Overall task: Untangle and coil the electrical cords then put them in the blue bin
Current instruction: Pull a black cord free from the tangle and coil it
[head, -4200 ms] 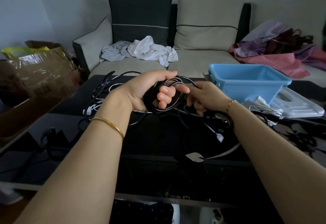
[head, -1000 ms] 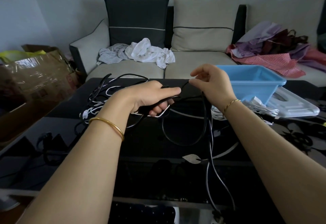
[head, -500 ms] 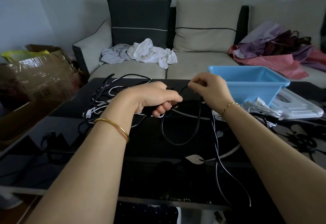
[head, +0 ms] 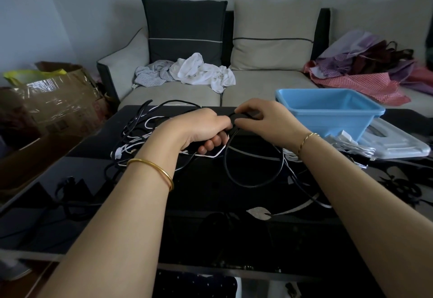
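Over the middle of the dark shiny surface [head: 206, 206], the left hand [head: 201, 128] and the right hand [head: 264, 119] are very close together. The left hand's grip is curled tight round a black cord [head: 235, 119]. The right hand's grip pinches the same cord between thumb and fingers, just beside the left thumb. A big loop of the cord hangs down below both hands, and I cannot tell if it touches the surface. A messy pile of black and white cords [head: 140, 133] lies at the far left of the surface. The blue bin [head: 328, 119] sits at the far right, near the right hand. A clear lid [head: 398, 144] lies just beside the bin, on its right. Some white cords [head: 349, 148] lie by the bin's near side. A sofa [head: 175, 96] stands behind, with a white cloth [head: 201, 70] on it.
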